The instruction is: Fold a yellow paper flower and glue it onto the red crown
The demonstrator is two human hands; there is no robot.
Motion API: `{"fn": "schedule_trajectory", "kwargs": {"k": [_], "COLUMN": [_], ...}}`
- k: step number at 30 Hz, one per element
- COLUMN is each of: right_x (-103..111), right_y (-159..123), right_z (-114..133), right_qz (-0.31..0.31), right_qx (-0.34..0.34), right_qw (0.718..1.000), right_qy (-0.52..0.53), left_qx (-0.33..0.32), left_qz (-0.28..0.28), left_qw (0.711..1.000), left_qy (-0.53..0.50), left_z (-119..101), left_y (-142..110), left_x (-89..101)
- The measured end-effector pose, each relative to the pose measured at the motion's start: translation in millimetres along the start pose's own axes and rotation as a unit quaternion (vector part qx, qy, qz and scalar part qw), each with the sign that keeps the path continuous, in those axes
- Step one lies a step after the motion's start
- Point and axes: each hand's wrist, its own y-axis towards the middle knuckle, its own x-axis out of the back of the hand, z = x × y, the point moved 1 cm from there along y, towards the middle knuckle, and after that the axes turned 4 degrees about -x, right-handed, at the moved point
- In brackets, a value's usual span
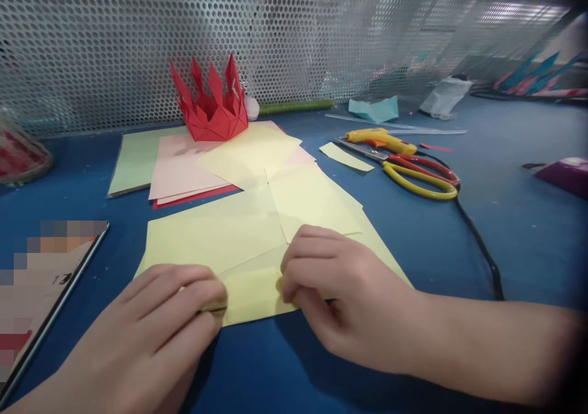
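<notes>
A: Where do we have the hands?

B: Both on the folded yellow sheet [250, 279] at the near edge of the blue table [505, 230]. Our left hand [156, 322] has its fingers curled together, pinching the sheet's left near corner. Our right hand [340, 297] has fingertips bunched and pressed down on the sheet's near edge, thumb tucked under the fingers.

A: Sheet flat?

B: Mostly. We see fold flaps layered on top, and creases meeting near the middle. It overlaps more loose yellow paper [257, 150] behind it.

A: What else is around us?

B: Pink paper [177, 169] over a red sheet, a pale green sheet [133, 160] to the left of that. A red paper crown [211, 105] stands upright on the stack, just in front of the perforated metal screen [321, 28]. To the right we have yellow-handled scissors [418, 175] touching a yellow glue gun [376, 138], with its black cord [478, 242] running towards us. A tablet [50, 291] lies at far left, screen blurred.
</notes>
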Motion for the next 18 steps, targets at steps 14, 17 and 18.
{"fn": "schedule_trajectory", "kwargs": {"k": [14, 17, 18], "right_x": [-11.3, -11.0, -11.0], "right_y": [4.3, 4.8, 4.8], "right_z": [-3.4, -2.1, -1.9], "right_qz": [0.04, 0.037, 0.04], "right_qx": [-0.025, -0.016, -0.014], "right_qw": [0.998, 0.999, 0.999], "right_qy": [0.032, 0.017, 0.007], "left_qx": [0.075, 0.086, 0.088], "left_qz": [0.072, 0.07, 0.066], "left_qw": [0.989, 0.987, 0.987], "left_qy": [-0.105, -0.117, -0.119], "left_z": [0.8, 1.0, 1.4], "left_y": [9.6, 9.9, 9.7], "left_x": [-3.1, -1.0, -0.6]}}
